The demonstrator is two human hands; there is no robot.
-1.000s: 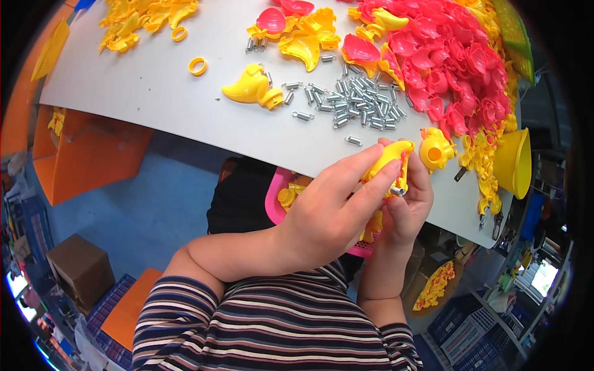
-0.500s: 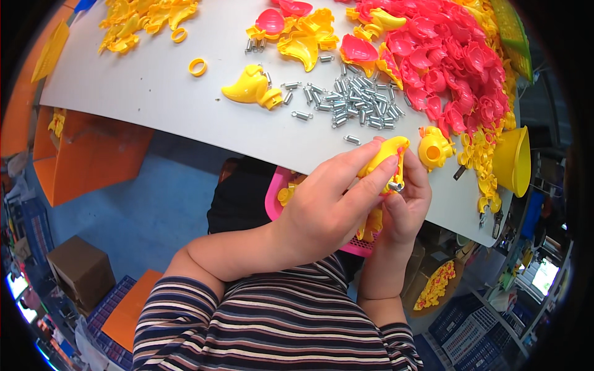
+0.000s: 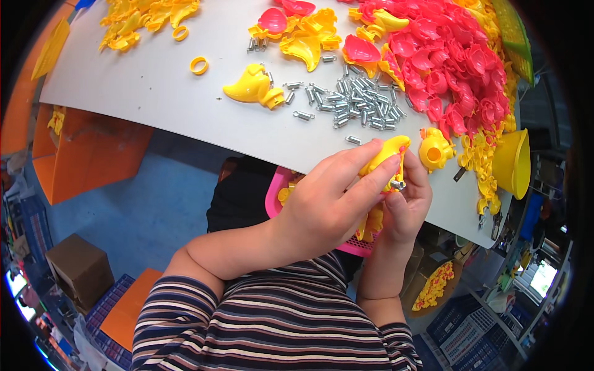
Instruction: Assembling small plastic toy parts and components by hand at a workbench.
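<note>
Both of my hands are closed around one yellow plastic toy piece with some pink in it, just over the table's near edge. My left hand grips it from the left, thumb and fingers on its surface. On the other side my right hand wraps round it, fingers partly hidden behind. A small metal coil spring sticks out of its lower end, near my right thumb. Right of my hands sits a rounded yellow toy part with a round opening. A heap of springs lies just beyond my hands.
Pink shell pieces are heaped at the far right, with yellow pieces beside them. A curved yellow part lies left of the springs. A yellow cone-shaped container stands at the table's right edge. Below the table is a pink basket.
Hardly anything differs: both hands keep the same hold on the yellow toy piece and spring. The whole view has shifted very slightly.
</note>
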